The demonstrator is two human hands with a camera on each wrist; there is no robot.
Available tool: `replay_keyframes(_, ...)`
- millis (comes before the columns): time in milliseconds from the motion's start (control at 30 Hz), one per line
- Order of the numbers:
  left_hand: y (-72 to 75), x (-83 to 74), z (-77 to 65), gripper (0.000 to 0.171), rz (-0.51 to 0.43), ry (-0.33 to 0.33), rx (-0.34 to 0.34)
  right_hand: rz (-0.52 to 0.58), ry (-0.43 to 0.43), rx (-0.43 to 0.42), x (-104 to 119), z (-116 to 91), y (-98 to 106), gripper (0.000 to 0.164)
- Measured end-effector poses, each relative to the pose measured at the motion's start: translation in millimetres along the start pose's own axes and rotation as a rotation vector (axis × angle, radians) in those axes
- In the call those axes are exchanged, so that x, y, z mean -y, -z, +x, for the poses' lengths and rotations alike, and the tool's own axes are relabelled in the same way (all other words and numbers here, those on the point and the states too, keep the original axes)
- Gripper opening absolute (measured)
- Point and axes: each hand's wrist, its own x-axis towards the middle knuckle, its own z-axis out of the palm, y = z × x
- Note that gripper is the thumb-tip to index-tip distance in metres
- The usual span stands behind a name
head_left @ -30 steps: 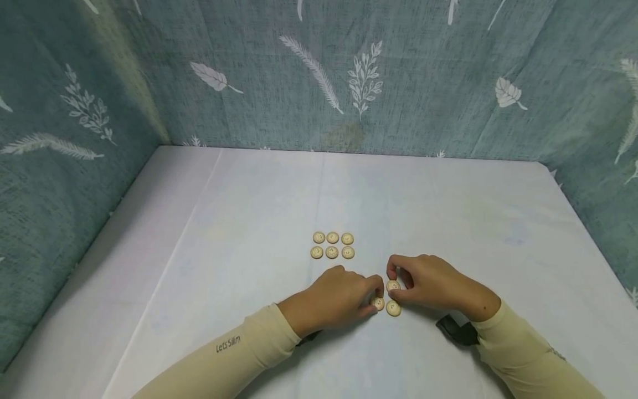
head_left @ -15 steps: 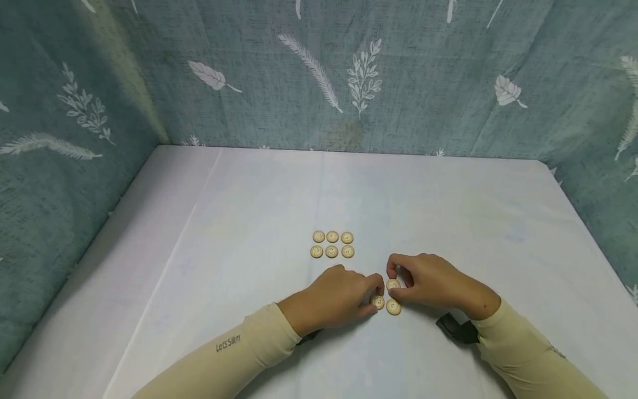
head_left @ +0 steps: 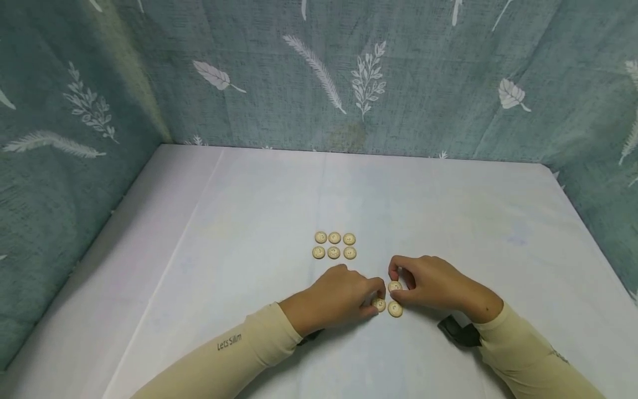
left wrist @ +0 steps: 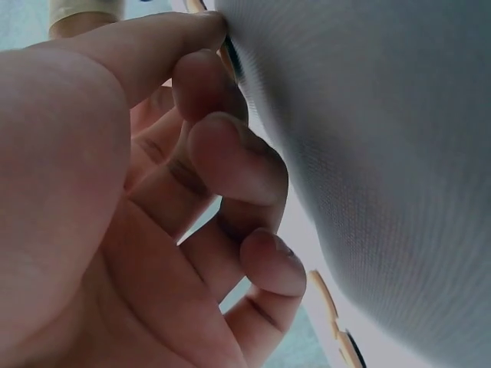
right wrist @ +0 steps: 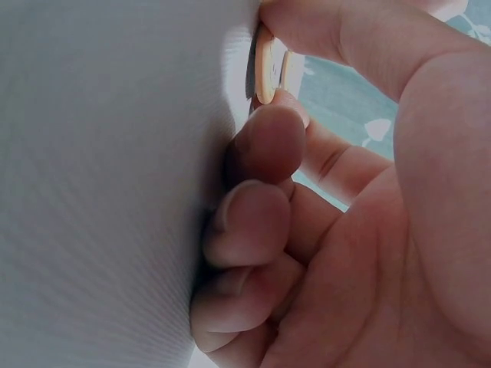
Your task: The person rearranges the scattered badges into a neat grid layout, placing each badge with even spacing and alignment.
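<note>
Two small groups of round wooden buttons lie on a white cloth. My left hand (head_left: 336,299) pinches one pale button (head_left: 379,305) by its edge between thumb and forefinger, down at the cloth. To its right, my right hand (head_left: 433,282) holds another button (head_left: 395,286) the same way; the right wrist view shows that button (right wrist: 265,65) on edge-on between thumb and finger. Just below it sits a loose button (head_left: 395,309), close to both hands. In the left wrist view the fingers are curled, and the held button is mostly hidden behind the fingertips.
Farther back, several matching buttons (head_left: 334,252) lie in two rows of three. The white cloth (head_left: 239,221) covers the table. Green leaf-printed fabric (head_left: 279,83) rises behind it and at both sides. A dark strap (head_left: 458,331) shows at the right wrist.
Both hands keep their hold on the same buttons and stay in place. The whole head view has shifted only slightly.
</note>
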Motion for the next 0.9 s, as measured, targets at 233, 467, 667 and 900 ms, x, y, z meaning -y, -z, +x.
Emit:
replay_keyframes(233, 1.4, 0.3, 0.6, 0.019, 0.018, 0.015, 0.01, 0.004, -0.008, -0.005, -3, -1, -3, 0.017)
replay_keyframes(467, 5.7, 7.1, -1.3, 0.017, 0.016, 0.035, -0.009, 0.004, -0.007, 0.002, 1, 0, 1, 0.017)
replay_keyframes(667, 9.0, 12.8, -3.1, 0.016, -0.018, 0.039, -0.057, -0.011, -0.016, -0.006, 0, 1, 2, 0.018)
replay_keyframes(900, 13.9, 17.4, -7.3, 0.017, -0.047, 0.073, -0.072, -0.004, -0.008, 0.013, 0, 0, 0, 0.019)
